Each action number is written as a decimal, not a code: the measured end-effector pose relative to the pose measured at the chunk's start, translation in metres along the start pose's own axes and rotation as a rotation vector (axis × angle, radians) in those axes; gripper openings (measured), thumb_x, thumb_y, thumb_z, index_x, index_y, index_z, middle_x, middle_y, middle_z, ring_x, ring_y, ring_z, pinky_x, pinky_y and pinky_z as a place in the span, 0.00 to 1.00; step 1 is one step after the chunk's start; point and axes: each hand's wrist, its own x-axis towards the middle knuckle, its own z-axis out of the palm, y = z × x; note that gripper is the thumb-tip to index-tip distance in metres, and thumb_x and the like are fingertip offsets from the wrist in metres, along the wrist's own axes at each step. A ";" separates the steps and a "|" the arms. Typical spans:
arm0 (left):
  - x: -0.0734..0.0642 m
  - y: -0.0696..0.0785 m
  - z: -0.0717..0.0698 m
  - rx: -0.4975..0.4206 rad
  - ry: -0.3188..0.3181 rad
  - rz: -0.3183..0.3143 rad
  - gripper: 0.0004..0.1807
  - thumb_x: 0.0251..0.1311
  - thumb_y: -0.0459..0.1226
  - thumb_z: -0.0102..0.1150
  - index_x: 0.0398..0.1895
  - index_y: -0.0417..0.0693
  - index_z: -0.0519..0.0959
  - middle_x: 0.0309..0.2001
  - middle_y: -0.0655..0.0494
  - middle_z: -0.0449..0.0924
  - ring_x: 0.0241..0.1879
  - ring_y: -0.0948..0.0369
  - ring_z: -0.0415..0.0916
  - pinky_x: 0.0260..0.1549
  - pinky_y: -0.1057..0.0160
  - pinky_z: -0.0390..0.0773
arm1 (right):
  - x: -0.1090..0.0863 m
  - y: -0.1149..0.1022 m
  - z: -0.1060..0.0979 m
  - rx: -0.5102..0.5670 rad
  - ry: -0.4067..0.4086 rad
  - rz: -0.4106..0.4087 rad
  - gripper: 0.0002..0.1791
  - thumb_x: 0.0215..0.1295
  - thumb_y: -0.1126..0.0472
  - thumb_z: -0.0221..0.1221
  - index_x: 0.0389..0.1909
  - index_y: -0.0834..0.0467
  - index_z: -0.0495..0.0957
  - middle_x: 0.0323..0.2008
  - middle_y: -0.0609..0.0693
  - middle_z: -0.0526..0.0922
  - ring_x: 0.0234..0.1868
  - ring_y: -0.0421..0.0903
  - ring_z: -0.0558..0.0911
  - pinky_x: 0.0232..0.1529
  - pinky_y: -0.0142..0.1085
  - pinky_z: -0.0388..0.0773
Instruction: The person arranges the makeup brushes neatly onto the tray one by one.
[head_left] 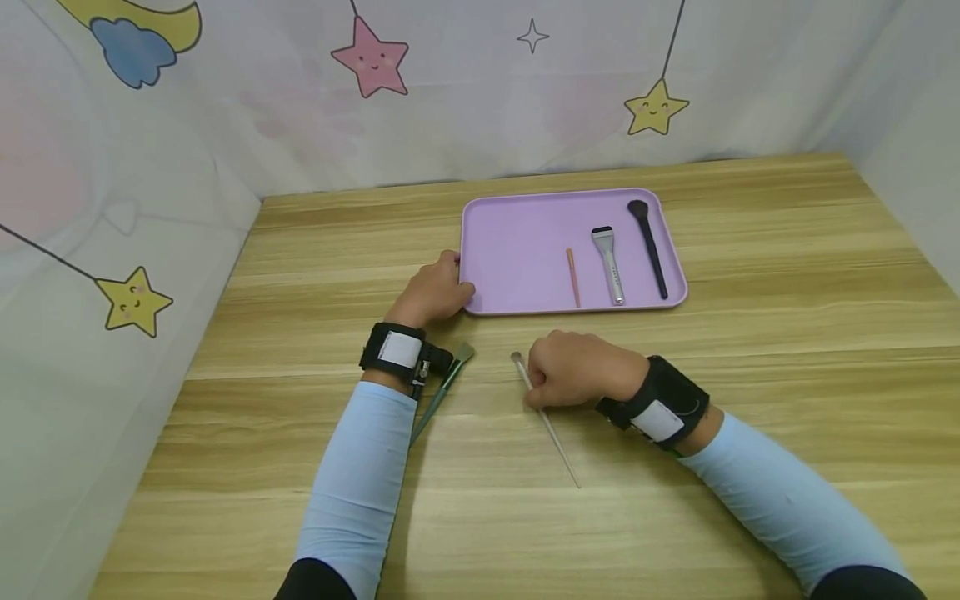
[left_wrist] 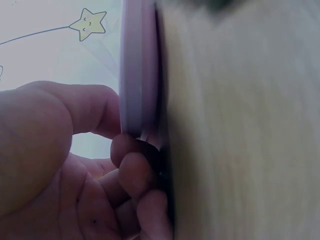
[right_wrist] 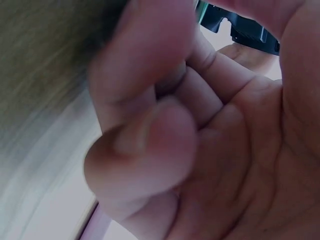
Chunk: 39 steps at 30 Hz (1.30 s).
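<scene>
My left hand grips the left edge of a purple tray, thumb at the rim and fingers curled beneath, as the left wrist view shows. On the tray lie a small pink brush, a flat silver brush and a black makeup brush. In front of the tray, my right hand pinches a thin pale-handled makeup brush near its small brown head. Curled fingers fill the right wrist view, where that brush cannot be made out.
A green flat-headed brush lies beside my left forearm, which hides the end of its handle. The wooden table backs onto a white cloth printed with stars. Each wrist wears a black strap.
</scene>
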 end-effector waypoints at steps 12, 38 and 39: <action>0.000 -0.002 0.001 -0.012 -0.007 0.001 0.37 0.68 0.41 0.48 0.76 0.35 0.54 0.59 0.37 0.72 0.45 0.48 0.73 0.42 0.55 0.71 | 0.003 0.007 -0.005 0.052 0.091 -0.031 0.16 0.58 0.58 0.63 0.12 0.51 0.75 0.12 0.39 0.67 0.14 0.36 0.65 0.17 0.31 0.61; 0.002 -0.002 -0.005 -0.023 -0.042 0.010 0.37 0.66 0.40 0.49 0.76 0.37 0.54 0.60 0.38 0.70 0.50 0.47 0.70 0.49 0.54 0.69 | -0.002 0.020 -0.037 0.327 0.430 0.093 0.10 0.59 0.62 0.61 0.38 0.63 0.83 0.22 0.50 0.82 0.18 0.42 0.79 0.23 0.37 0.76; 0.003 -0.002 -0.006 -0.032 -0.049 0.008 0.37 0.66 0.40 0.48 0.77 0.37 0.54 0.60 0.38 0.70 0.50 0.47 0.70 0.49 0.54 0.69 | -0.003 0.021 -0.039 0.336 0.435 0.097 0.10 0.60 0.62 0.60 0.38 0.64 0.83 0.21 0.50 0.81 0.16 0.43 0.79 0.22 0.37 0.76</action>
